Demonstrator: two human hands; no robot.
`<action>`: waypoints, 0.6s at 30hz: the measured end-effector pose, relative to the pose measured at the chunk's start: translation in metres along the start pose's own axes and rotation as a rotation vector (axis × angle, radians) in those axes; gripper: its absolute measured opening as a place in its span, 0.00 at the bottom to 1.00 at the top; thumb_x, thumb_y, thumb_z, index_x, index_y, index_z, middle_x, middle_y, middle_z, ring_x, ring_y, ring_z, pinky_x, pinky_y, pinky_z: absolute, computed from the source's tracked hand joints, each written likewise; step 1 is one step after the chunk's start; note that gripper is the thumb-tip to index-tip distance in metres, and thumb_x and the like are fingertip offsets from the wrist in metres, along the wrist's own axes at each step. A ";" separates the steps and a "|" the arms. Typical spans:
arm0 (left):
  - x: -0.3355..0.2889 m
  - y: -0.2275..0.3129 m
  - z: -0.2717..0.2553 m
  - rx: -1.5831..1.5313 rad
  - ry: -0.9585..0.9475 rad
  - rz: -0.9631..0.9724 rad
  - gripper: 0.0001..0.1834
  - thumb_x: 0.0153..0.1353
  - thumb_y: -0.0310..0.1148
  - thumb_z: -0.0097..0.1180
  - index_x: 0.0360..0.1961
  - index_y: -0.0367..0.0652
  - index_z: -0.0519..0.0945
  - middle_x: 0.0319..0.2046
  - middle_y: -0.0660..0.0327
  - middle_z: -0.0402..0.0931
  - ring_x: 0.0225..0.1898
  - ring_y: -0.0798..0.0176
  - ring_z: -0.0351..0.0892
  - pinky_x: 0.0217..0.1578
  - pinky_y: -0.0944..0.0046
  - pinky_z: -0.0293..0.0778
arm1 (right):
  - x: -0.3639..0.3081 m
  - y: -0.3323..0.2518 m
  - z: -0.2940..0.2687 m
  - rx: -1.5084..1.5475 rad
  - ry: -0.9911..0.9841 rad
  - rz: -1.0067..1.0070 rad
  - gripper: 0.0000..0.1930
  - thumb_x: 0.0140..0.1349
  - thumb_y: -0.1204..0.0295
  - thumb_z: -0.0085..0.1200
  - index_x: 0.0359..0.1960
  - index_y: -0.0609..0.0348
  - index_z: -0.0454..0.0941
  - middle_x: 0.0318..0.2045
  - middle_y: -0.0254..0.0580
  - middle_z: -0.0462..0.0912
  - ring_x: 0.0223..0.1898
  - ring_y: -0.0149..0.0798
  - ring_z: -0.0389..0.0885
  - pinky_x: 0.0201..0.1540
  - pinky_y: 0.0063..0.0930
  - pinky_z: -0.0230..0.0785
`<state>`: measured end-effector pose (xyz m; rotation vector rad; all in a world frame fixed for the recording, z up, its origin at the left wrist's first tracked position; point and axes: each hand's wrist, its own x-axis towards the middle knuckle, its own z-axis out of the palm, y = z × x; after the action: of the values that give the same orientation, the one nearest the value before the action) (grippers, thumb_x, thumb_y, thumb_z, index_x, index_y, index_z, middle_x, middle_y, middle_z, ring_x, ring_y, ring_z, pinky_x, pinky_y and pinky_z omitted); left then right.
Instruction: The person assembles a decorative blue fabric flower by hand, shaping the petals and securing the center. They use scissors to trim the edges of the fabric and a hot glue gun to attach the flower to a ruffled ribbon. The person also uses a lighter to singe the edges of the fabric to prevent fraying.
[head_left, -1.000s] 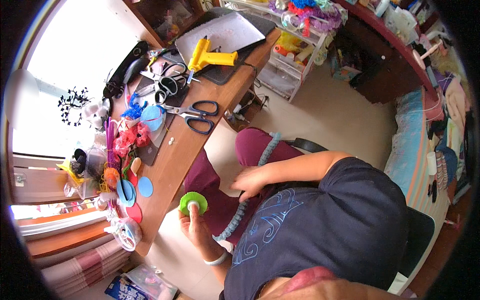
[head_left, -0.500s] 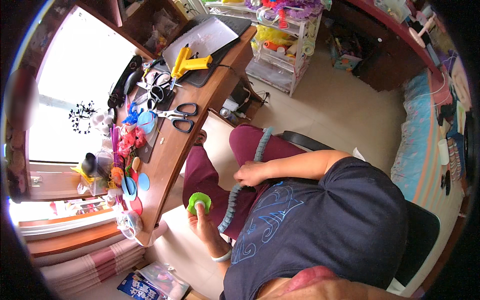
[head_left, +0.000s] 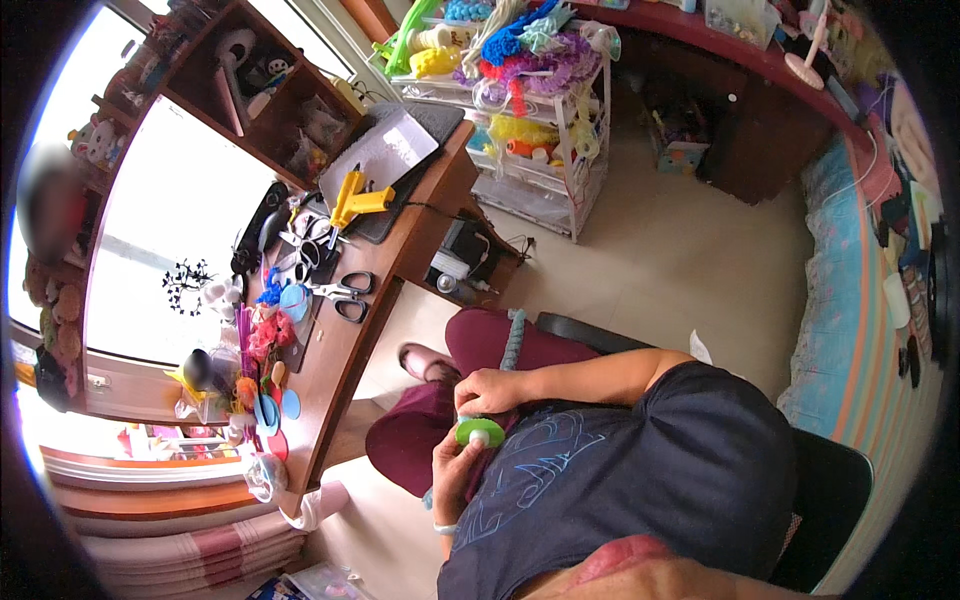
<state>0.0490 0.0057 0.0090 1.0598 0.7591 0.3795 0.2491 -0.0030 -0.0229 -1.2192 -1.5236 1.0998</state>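
A round bright green disc (head_left: 480, 430) with a pale spot at its middle is held in my left hand (head_left: 455, 468), above my lap. I cannot tell whether that spot is a knob or a covered fingertip. Right beside it, my right hand (head_left: 490, 390) is closed over a long grey-blue pleated strip (head_left: 513, 340). One end of the strip sticks up past my right hand over my thigh; its middle is hidden behind the hands, and a bit of it shows below my left hand. The disc's edge is close to my right fingers; contact is unclear.
On the wooden desk (head_left: 335, 400) at the left lie scissors (head_left: 345, 293), a yellow glue gun (head_left: 357, 203), a white tray (head_left: 375, 155), and blue and red discs (head_left: 267, 410). A white shelf cart (head_left: 590, 190) with colourful craft stuff stands beyond. A bed (head_left: 825, 290) is at the right.
My left hand has brought the green disc up and right, next to my right hand. My right hand has slid slightly down the view with the strip. The head view has shifted.
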 end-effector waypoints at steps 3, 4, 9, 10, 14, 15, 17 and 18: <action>0.004 0.013 0.013 -0.080 0.177 0.003 0.12 0.59 0.30 0.56 0.43 0.35 0.77 0.35 0.63 0.78 0.32 0.73 0.75 0.33 0.74 0.70 | 0.001 -0.010 -0.013 -0.169 0.116 -0.075 0.14 0.57 0.63 0.56 0.38 0.62 0.77 0.33 0.45 0.81 0.35 0.39 0.80 0.37 0.32 0.71; 0.005 0.018 0.014 -0.098 0.193 -0.001 0.11 0.59 0.30 0.56 0.41 0.37 0.77 0.34 0.63 0.78 0.30 0.74 0.75 0.30 0.75 0.69 | 0.001 -0.013 -0.017 0.010 0.047 -0.048 0.15 0.58 0.63 0.55 0.41 0.62 0.75 0.33 0.43 0.81 0.34 0.37 0.79 0.37 0.31 0.70; 0.024 0.023 0.011 -0.046 0.191 0.020 0.14 0.60 0.33 0.55 0.45 0.36 0.75 0.36 0.63 0.78 0.31 0.74 0.73 0.31 0.75 0.69 | -0.003 -0.061 -0.043 0.249 -0.323 0.141 0.17 0.61 0.68 0.53 0.48 0.63 0.69 0.31 0.38 0.78 0.28 0.27 0.75 0.30 0.22 0.69; 0.030 0.023 0.012 -0.017 0.182 0.014 0.15 0.61 0.34 0.55 0.45 0.36 0.75 0.35 0.64 0.77 0.31 0.75 0.73 0.31 0.75 0.69 | -0.001 -0.054 -0.041 0.189 -0.217 0.065 0.17 0.57 0.71 0.56 0.46 0.65 0.70 0.33 0.45 0.79 0.33 0.33 0.78 0.34 0.26 0.70; 0.050 0.022 0.009 0.050 0.073 -0.005 0.14 0.62 0.37 0.53 0.42 0.38 0.75 0.30 0.68 0.75 0.27 0.77 0.68 0.30 0.76 0.67 | 0.003 -0.030 -0.067 0.528 -0.139 0.287 0.15 0.56 0.74 0.55 0.44 0.64 0.71 0.31 0.42 0.79 0.25 0.31 0.79 0.25 0.23 0.73; 0.053 0.022 0.008 0.033 0.081 -0.029 0.13 0.63 0.37 0.53 0.41 0.38 0.76 0.30 0.68 0.75 0.27 0.78 0.68 0.30 0.77 0.66 | 0.006 -0.022 -0.080 0.470 -0.064 0.224 0.13 0.56 0.74 0.55 0.43 0.64 0.71 0.31 0.43 0.79 0.21 0.29 0.78 0.23 0.22 0.73; 0.053 0.036 0.012 -0.001 0.119 -0.086 0.12 0.63 0.37 0.52 0.40 0.39 0.76 0.30 0.68 0.76 0.27 0.78 0.68 0.29 0.77 0.66 | 0.012 -0.026 -0.122 0.480 0.094 0.282 0.13 0.57 0.73 0.55 0.43 0.65 0.71 0.31 0.43 0.80 0.22 0.30 0.79 0.23 0.23 0.75; 0.055 0.041 0.013 0.019 0.141 -0.100 0.12 0.63 0.37 0.52 0.40 0.39 0.76 0.30 0.68 0.76 0.27 0.78 0.68 0.29 0.77 0.65 | 0.018 -0.032 -0.148 0.555 0.187 0.229 0.15 0.57 0.72 0.55 0.44 0.64 0.70 0.31 0.44 0.80 0.21 0.32 0.79 0.23 0.23 0.75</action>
<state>0.0993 0.0503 0.0280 1.0161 0.9401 0.3647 0.3831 0.0274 0.0442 -1.0793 -0.8656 1.3971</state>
